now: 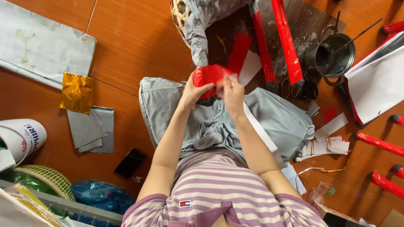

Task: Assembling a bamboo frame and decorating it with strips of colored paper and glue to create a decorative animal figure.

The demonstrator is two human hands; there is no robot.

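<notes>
While both hands work at it above the lap, the red paper piece (210, 75) is the central item: a glossy sheet, curled and partly folded, held just over the grey-clad knees.

Left hand (194, 90): fingers closed on the sheet's lower left edge, thumb pressed on top.
Right hand (232, 93): fingertips pinched together on the sheet's right edge, where a white paper strip (261, 130) trails down across the forearm.

Beyond the red paper piece: two red-wrapped sticks (286, 40) lie finished on a dark board (303, 25), with scissors (296, 88) at their near ends and a steel pot (334, 54) to their right.
Right of it: more red-wrapped sticks (381, 143) on the floor, plus white offcuts (324, 145).
Left of it: a gold foil sheet (77, 92), grey folded sheets (90, 128), a dark phone (130, 162).

Progress, as judged: several sticks are already covered; the piece in hand is not yet applied to anything.
</notes>
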